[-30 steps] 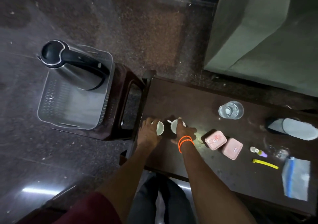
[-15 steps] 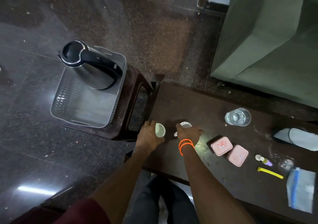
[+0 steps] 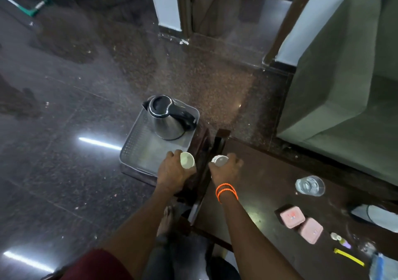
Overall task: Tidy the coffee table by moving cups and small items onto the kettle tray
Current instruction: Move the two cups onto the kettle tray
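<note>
My left hand [image 3: 172,171] grips a small white cup [image 3: 187,160], tilted on its side, over the near right corner of the grey perforated tray [image 3: 137,150]. A steel kettle [image 3: 169,118] with a black lid and handle stands at the tray's far end. My right hand [image 3: 226,167], with orange bands at the wrist, holds a second white cup [image 3: 219,159] above the left end of the dark coffee table [image 3: 258,172]. On the table remain a glass of water [image 3: 310,186], two pink lidded boxes [image 3: 301,223], a small purple bottle [image 3: 342,240] and a yellow strip [image 3: 349,257].
The tray sits on a dark brown stool [image 3: 200,142] just left of the table. A green sofa [image 3: 344,86] stands beyond the table at the right. A white object [image 3: 377,217] and a blue-striped plastic bag [image 3: 381,266] lie at the table's right end. Polished stone floor lies all around.
Both hands lifted the cups off the table and carried them left; the left one now hangs over the tray. The camera view swung up and to the left.
</note>
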